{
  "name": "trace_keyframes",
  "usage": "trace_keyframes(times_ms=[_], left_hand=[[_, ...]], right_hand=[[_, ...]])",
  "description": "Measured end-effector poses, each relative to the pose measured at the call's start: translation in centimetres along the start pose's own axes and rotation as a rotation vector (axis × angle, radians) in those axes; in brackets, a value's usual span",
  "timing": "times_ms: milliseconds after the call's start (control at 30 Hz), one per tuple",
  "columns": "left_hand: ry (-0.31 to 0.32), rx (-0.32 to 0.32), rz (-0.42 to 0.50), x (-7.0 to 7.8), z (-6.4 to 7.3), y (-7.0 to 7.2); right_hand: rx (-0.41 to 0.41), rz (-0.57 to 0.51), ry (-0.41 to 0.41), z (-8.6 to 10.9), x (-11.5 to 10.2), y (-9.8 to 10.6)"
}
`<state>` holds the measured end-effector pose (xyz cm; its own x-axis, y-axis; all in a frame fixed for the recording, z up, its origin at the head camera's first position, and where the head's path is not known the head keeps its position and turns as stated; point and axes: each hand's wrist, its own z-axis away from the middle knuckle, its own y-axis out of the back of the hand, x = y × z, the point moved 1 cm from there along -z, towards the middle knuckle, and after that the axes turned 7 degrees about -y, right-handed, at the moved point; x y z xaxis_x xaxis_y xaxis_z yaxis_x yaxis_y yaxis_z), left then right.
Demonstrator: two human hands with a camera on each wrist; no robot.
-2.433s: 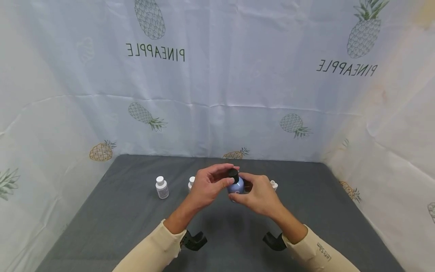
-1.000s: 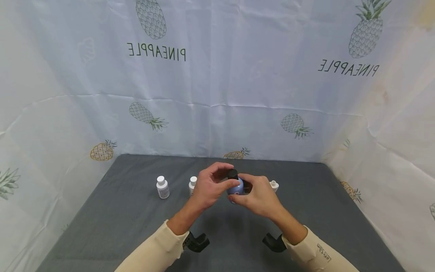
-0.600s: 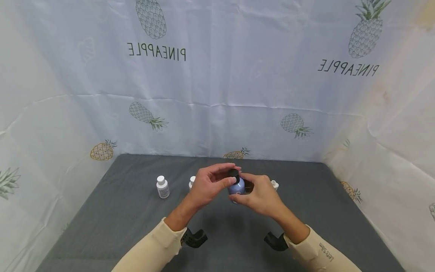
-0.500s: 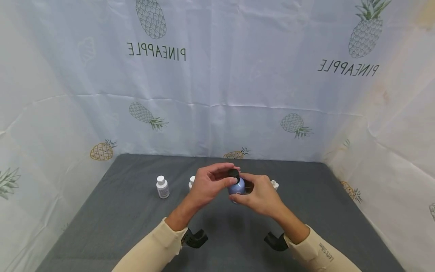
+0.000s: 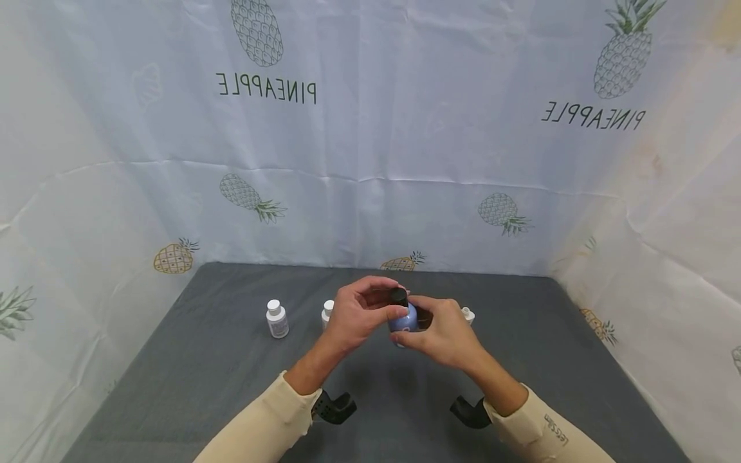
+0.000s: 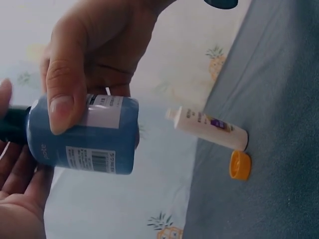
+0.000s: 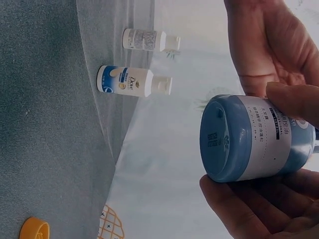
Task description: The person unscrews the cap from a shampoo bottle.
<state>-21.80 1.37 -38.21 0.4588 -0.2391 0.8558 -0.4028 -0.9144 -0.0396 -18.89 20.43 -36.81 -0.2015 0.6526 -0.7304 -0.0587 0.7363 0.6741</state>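
Observation:
A small blue bottle with a black cap is held up over the table. My right hand grips its body, thumb on one side and fingers on the other. Around the cap curl the fingers of my left hand, whose thumb lies across the neck and shoulder. The left wrist view shows the cap partly cut off by the frame edge. In the right wrist view the bottle's base and white label are visible.
A white bottle stands left on the grey table; a Dove bottle is partly behind my left hand. Beyond my right hand stands an uncapped white bottle, beside an orange cap. Printed curtains surround the table.
My left thumb and fingers shift back and forth around the black cap, the thumb now further across the bottle's shoulder than half a second ago. My right hand keeps its grip nearly still.

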Motion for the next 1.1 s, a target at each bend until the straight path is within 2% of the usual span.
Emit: trace_keyframes(times_ms=[133, 200, 333, 500, 600, 700, 933, 1000, 1100], left_hand=[[-0.013, -0.077, 0.039, 0.14, 0.07, 0.25], [-0.026, -0.089, 0.051, 0.14, 0.07, 0.31], [-0.032, -0.054, 0.046, 0.12, 0.01, 0.28], [-0.003, 0.021, -0.013, 0.20, -0.07, 0.02], [0.010, 0.044, -0.031, 0.18, -0.04, -0.06], [-0.001, 0.021, -0.013, 0.07, -0.03, -0.07], [-0.084, -0.090, 0.114, -0.23, -0.01, 0.41], [-0.097, -0.095, 0.107, -0.28, -0.07, 0.50], [-0.093, -0.068, 0.068, -0.39, -0.17, 0.56]], right_hand=[[-0.005, -0.007, 0.001, -0.02, -0.03, 0.07], [-0.007, -0.007, 0.000, -0.03, -0.09, 0.10], [-0.005, -0.001, -0.008, -0.03, -0.17, 0.08], [0.001, -0.011, -0.010, -0.08, -0.15, -0.06], [-0.001, -0.021, -0.001, -0.13, -0.09, -0.17], [0.000, -0.021, 0.001, -0.13, 0.00, -0.17], [0.002, -0.003, -0.013, -0.15, 0.05, -0.11], [0.001, 0.000, -0.019, -0.14, 0.05, -0.10], [0.002, -0.003, -0.016, -0.16, 0.02, -0.14]])
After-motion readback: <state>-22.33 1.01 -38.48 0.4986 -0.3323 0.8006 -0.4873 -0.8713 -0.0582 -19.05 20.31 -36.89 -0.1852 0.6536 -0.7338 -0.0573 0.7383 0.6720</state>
